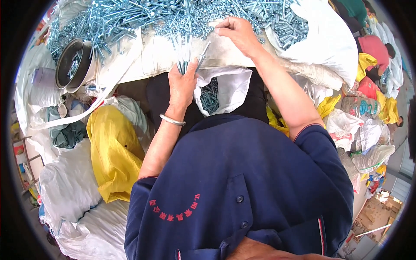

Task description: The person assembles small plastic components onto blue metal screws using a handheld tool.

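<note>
My left hand (182,86) is closed around a bundle of long silvery bolts (182,54), their shafts pointing away from me. One bolt with a sleeve (203,55) slants out to the right between thumb and fingers. Over the near edge of the heap, my right hand (241,36) is pinched together; whatever lies between its fingertips is too small to make out. Beside those fingertips spreads a pile of small nuts (200,29). Loose long bolts (125,19) lie heaped to the left, and short metal sleeves (289,29) are piled at the right.
An open white bag (236,89) with metal fasteners (209,96) inside sits in my lap. A dark round pan (69,65) stands at the left, above a yellow sack (115,151) and white sacks (71,186). Another person (373,54) bends over at the far right.
</note>
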Demonstrator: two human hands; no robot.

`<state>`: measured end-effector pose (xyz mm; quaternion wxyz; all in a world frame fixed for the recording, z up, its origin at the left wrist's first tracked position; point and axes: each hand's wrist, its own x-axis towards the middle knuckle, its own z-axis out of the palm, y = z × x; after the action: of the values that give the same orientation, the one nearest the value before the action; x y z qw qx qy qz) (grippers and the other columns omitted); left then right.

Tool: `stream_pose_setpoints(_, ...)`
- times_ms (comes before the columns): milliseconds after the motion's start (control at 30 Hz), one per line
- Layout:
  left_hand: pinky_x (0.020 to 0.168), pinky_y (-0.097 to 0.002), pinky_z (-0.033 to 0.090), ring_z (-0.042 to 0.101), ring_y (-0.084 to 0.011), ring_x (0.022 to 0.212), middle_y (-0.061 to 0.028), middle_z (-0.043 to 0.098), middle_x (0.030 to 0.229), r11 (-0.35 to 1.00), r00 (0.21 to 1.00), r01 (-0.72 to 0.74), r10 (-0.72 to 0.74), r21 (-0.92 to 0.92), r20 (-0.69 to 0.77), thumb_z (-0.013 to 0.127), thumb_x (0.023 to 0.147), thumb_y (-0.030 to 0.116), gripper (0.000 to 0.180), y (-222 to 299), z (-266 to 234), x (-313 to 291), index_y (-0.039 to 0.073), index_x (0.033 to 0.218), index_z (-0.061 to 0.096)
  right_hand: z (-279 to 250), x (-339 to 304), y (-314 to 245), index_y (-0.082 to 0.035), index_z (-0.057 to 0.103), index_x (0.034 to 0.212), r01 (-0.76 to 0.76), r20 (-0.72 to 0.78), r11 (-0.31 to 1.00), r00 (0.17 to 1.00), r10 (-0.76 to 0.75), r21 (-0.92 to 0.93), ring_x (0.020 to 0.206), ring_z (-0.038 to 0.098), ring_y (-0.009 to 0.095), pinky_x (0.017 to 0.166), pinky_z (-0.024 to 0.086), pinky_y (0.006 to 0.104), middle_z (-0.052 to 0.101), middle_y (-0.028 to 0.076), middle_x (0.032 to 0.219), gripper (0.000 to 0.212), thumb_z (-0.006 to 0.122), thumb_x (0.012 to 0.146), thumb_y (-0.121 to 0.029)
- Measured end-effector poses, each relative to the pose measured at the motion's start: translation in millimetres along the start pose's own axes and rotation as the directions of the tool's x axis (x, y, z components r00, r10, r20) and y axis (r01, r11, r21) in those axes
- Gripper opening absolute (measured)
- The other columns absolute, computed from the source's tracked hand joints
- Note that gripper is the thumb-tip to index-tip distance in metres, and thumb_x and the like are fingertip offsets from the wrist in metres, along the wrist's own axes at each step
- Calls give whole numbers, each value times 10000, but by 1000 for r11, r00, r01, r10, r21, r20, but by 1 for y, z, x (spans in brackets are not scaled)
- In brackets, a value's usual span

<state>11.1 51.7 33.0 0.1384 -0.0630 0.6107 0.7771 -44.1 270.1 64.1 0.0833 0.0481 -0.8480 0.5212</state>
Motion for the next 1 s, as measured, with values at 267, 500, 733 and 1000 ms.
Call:
stream_pose_setpoints(267,407,-199,320,429,-35,481,7,560,670,997,999,-28,30,-77,24,692,909,261,244,1,2,-6,44,961,592,33,-40,-22,-10,659,907,-58,-39,762,993,109,645,811,642,132,769,490,257,683,70,867,94,704,847,-65)
stream_pose_setpoints(500,413,-204,325,428,-34,482,19,550,657,993,997,-71,73,-91,20,676,919,242,221,2,5,-11,35,966,616,64,-69,-18,0,637,943,-62,-65,717,987,148,694,826,638,130,774,500,261,675,78,901,110,683,843,-6)
stream_pose_setpoints(733,418,-207,326,422,-34,485,25,548,661,996,996,-80,79,36,35,624,944,210,189,1,4,-9,24,977,617,70,-79,-29,23,642,1075,-246,108,465,947,304,851,837,626,129,759,513,283,665,69,938,211,626,936,-134)
stream_pose_setpoints(1000,444,-246,373,437,-73,482,20,542,658,977,977,-208,209,42,-39,556,987,255,241,-11,-6,10,34,893,588,65,-71,-24,21,650,1005,-211,123,526,973,197,824,791,630,130,716,524,271,655,64,899,196,608,954,-163)
